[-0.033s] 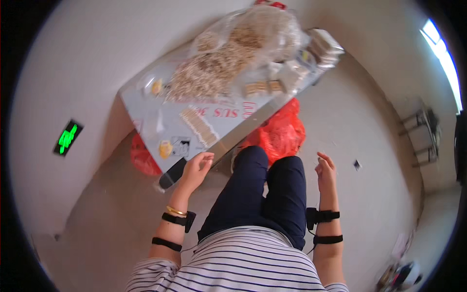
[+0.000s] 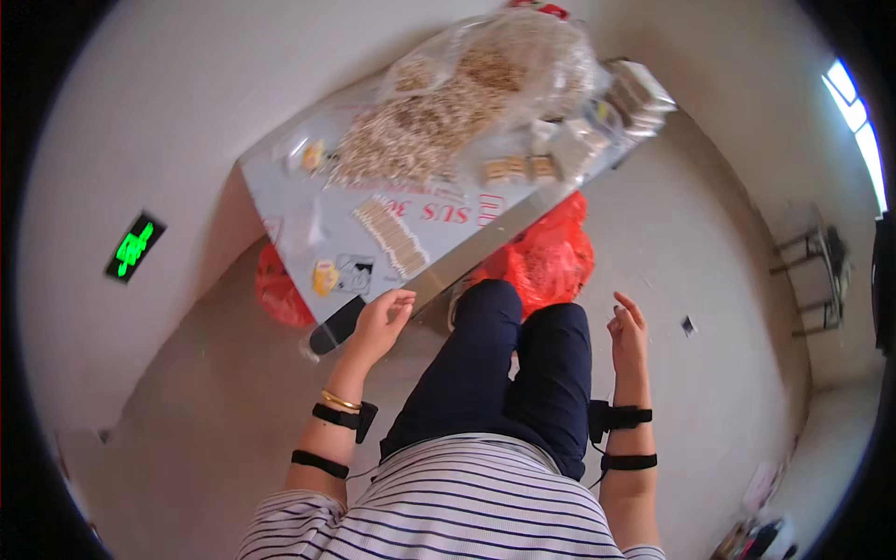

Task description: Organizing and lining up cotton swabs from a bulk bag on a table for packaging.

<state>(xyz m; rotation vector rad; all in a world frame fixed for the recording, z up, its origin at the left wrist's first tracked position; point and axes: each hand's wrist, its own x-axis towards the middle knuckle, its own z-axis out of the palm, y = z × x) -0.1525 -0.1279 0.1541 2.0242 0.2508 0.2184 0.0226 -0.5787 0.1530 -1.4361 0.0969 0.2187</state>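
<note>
My left hand (image 2: 382, 322) hovers by the near corner of the table, its fingers loosely bent, thumb apart, nothing held. Just beyond it, a neat row of cotton swabs (image 2: 392, 237), tan sticks with white ends, lies side by side on the grey tabletop (image 2: 313, 247). My right hand (image 2: 629, 327) hangs in the air right of my knee, index finger stretched out, the others partly curled, with nothing in it. A large loose heap of swabs (image 2: 420, 121) spills from a clear plastic bag (image 2: 551, 47) at the back. Small bundles (image 2: 518, 168) lie to its right.
Clear packs (image 2: 639, 93) are stacked at the table's far right. Red plastic bags (image 2: 546, 257) sit below the table's near edge and at its left side (image 2: 280, 289). Yellow-and-white items (image 2: 325, 277) lie on the left. A black flat object (image 2: 336, 327) juts from the near corner.
The whole view has shifted slightly, so the table and wall sit a little further right. Both hands keep nearly the same pose.
</note>
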